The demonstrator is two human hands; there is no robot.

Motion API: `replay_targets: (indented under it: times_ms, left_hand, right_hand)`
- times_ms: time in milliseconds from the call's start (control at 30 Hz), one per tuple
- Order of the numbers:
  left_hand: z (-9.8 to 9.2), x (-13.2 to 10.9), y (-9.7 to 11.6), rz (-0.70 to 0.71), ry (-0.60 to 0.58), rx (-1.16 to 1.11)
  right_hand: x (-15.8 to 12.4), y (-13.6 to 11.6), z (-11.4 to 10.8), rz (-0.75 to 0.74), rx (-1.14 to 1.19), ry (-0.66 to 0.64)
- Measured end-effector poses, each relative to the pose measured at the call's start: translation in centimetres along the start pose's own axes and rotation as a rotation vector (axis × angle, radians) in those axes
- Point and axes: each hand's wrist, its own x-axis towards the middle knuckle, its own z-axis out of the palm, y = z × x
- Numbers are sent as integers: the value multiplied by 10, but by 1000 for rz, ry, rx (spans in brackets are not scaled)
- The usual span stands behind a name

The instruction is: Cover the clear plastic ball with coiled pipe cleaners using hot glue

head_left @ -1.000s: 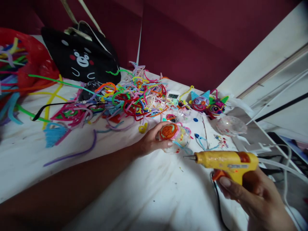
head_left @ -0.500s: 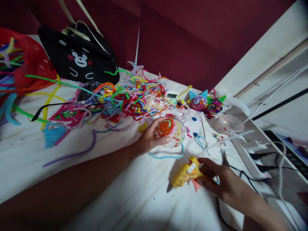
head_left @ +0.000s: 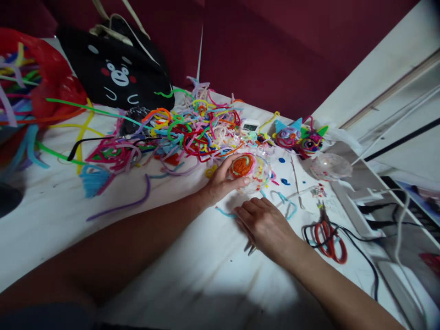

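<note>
My left hand (head_left: pixel 222 181) is closed round a craft piece with an orange pipe-cleaner coil (head_left: pixel 243 165) on its near face. Clear plastic with coloured bits (head_left: pixel 260 172) shows right behind the coil. My right hand (head_left: pixel 263 222), palm down with fingers curled, sits just below it, its fingertips at a light blue pipe cleaner (head_left: pixel 225 212) on the table. Beneath that hand a silver tip (head_left: pixel 252 250) pokes out. Whatever the right fingers hold is hidden, and the yellow glue gun cannot be seen.
Tangled pipe cleaners (head_left: pixel 199 133) spread behind my hands, near a black bag (head_left: pixel 117 73) and a red plastic bag (head_left: pixel 65 78). Red-handled scissors (head_left: pixel 330 243) lie among black cords at right. Two eared craft heads (head_left: pixel 288 135) and a clear bowl (head_left: pixel 332 167) stand at back right.
My right hand has moved left and up, close to the craft piece. The glue gun is no longer visible, and the scissors' red handles are now uncovered. The view has shifted slightly.
</note>
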Motion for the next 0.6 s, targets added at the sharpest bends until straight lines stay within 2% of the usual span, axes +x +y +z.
replay_targets:
  times_ms: [67, 133, 200, 267, 333, 400, 467, 600]
  left_hand:
    - [0, 0, 2, -2, 15, -9]
    - [0, 0, 3, -3, 26, -13]
    - [-2, 1, 3, -10, 19, -14]
    - [-3, 1, 2, -22, 2, -20]
    - [-4, 2, 1, -41, -37, -36]
    - [-5, 2, 0, -74, -76, -59]
    - [-5, 2, 0, -109, -115, -72]
    - [-8, 1, 0, -151, -181, -37]
  right_hand:
    - [6, 1, 4, -9, -7, -43]
    - [5, 3, -3, -22, 0, -47]
    - [-2, 6, -21, -16, 64, -42]
    - [-12, 13, -45, 42, 340, -18]
    - [-21, 24, -67, 69, 477, 119]
    - [-24, 37, -81, 110, 467, 209]
    - [-22, 50, -85, 150, 445, 272]
    - [-10, 68, -78, 160, 473, 348]
